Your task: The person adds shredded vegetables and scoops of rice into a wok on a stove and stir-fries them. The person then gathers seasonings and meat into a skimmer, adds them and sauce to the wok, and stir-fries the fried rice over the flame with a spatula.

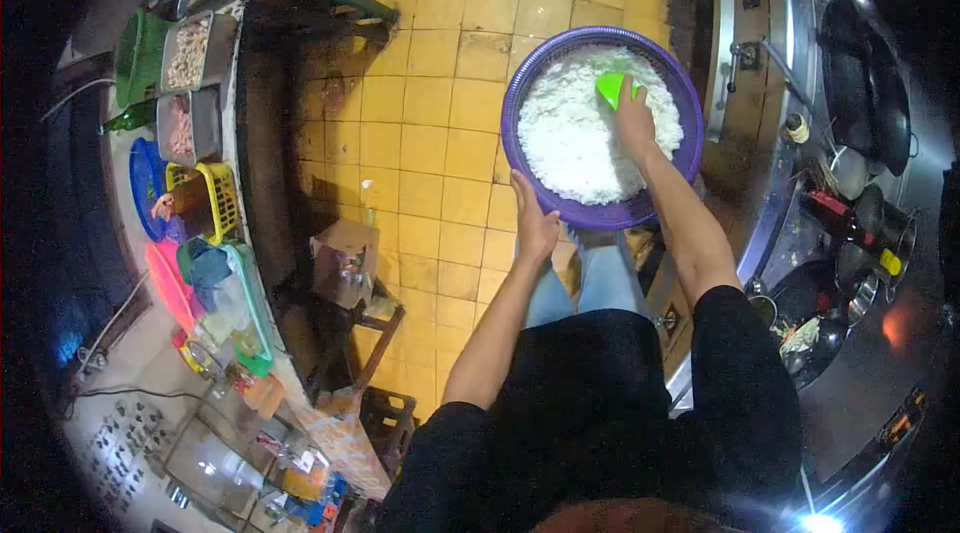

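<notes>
A round purple plastic basket (514, 143) is filled with white cooked rice (570, 148). My left hand (535, 215) grips the basket's rim at its lower left side. In my right hand (636, 123) is a bright green plastic scoop (613, 87), its blade resting on the rice near the far right of the basket. My fingers close around the scoop's near end and hide part of it. The basket is in front of my body, above the yellow floor.
To the right runs a stove counter (745, 83) with a large dark wok (865, 83) and several pans. Along the left, a counter holds metal trays of food (188, 53), a yellow basket (222, 201) and plastic tubs. A cardboard box (340, 258) stands below it. Yellow tiles (425, 143) cover the floor.
</notes>
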`<move>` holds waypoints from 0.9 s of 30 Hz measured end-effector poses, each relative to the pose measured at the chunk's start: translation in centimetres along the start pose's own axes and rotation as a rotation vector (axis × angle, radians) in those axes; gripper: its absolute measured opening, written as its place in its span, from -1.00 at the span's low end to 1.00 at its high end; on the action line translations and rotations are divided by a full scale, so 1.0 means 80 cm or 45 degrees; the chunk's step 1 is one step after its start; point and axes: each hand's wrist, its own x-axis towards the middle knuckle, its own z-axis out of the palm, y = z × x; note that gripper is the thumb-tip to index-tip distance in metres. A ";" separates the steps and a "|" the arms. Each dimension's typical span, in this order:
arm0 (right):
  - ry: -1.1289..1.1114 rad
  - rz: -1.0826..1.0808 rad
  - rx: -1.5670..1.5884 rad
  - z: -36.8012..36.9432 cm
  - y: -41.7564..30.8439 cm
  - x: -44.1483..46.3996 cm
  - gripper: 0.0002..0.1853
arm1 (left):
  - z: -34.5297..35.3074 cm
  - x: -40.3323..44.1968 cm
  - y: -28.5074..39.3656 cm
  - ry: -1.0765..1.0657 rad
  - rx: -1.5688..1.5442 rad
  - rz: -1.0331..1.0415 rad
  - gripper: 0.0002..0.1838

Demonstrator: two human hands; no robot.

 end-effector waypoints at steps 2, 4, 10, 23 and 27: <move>-0.049 0.046 0.129 0.016 0.000 -0.006 -0.35 | 0.001 0.001 0.003 0.038 0.060 -0.011 0.14; -0.316 -0.070 0.205 0.028 -0.005 -0.011 -0.40 | -0.005 0.003 0.008 -0.006 0.002 -0.110 0.14; -0.501 -0.013 0.209 0.014 -0.067 -0.081 -0.37 | -0.010 0.006 0.011 -0.046 -0.001 -0.124 0.14; 0.126 0.581 1.325 -0.010 0.028 -0.168 -0.31 | -0.033 0.019 0.037 -0.149 0.596 0.047 0.02; -0.079 0.913 2.112 -0.083 0.006 -0.196 -0.41 | -0.010 0.037 0.090 -0.189 0.163 0.568 -0.26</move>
